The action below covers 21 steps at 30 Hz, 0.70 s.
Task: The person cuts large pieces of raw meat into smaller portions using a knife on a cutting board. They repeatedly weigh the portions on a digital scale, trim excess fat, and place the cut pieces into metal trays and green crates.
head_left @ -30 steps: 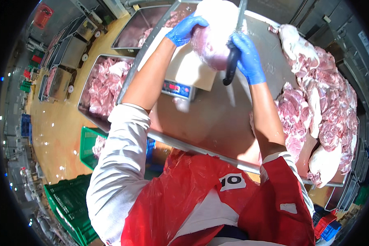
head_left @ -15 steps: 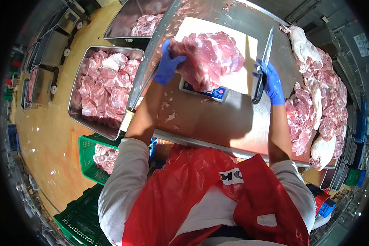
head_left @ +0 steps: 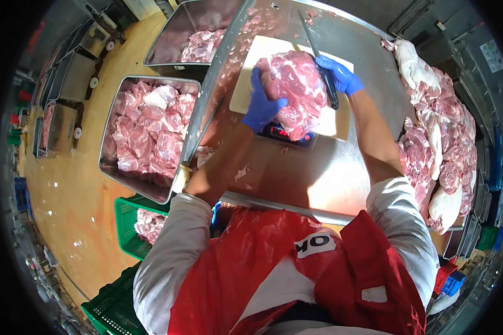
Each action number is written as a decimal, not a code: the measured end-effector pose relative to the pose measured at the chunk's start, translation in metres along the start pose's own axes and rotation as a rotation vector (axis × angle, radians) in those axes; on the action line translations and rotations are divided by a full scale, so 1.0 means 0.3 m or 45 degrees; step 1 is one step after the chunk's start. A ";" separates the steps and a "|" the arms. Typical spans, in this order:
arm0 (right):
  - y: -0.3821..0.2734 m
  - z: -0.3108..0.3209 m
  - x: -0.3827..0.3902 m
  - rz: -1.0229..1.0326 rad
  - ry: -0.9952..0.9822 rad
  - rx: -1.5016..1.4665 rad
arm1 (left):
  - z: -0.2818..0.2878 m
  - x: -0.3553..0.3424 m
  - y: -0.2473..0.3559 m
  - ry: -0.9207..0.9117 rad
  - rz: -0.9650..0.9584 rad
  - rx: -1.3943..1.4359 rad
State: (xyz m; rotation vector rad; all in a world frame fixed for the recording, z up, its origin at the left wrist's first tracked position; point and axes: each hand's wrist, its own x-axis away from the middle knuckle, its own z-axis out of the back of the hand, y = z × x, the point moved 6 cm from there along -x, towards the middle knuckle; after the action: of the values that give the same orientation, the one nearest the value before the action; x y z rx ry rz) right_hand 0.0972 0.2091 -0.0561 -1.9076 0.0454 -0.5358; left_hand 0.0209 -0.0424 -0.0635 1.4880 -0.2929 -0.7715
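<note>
Large pink raw meat piece (head_left: 292,86) on square white board (head_left: 244,92); blue-gloved left hand (head_left: 261,105) grasping left side, likely steadying it; blue-gloved right hand (head_left: 341,76) holding black-handled knife (head_left: 331,92), blade pointing far, likely for safety.

Black letters (head_left: 320,241) on white patch (head_left: 315,245), red apron (head_left: 235,262)

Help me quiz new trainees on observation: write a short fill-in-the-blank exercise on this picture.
1. The person's gloved right hand holds a black-handled metal ____.
2. The left hand, touching the large, lumpy, pink piece of raw meat, is gloved in ____.
3. The rectangular metal tub heaped with pink meat chunks is to the ____ of the big grey metal table.
4. The person's glossy apron is coloured ____.

Missing words: knife; blue; left; red.
</note>
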 end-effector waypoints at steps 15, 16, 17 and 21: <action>-0.172 -0.247 0.307 0.301 -0.105 0.878 | 0.145 -0.110 0.132 -0.351 -0.249 -0.637; -0.144 -0.192 0.296 0.297 -0.026 0.806 | 0.120 -0.211 0.089 -0.448 -0.297 -0.474; -0.115 -0.167 0.276 0.300 -0.033 0.738 | 0.112 -0.265 0.076 -0.525 -0.200 -0.385; -0.014 -0.084 0.283 0.330 0.105 0.523 | -0.016 -0.403 0.065 -0.808 0.295 -0.358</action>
State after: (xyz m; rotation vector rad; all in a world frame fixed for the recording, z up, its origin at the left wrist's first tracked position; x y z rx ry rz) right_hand 0.1628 0.1651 -0.0158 -1.4519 0.2168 -0.4107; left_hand -0.0595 0.0343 -0.0117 0.8962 -0.7852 -1.0343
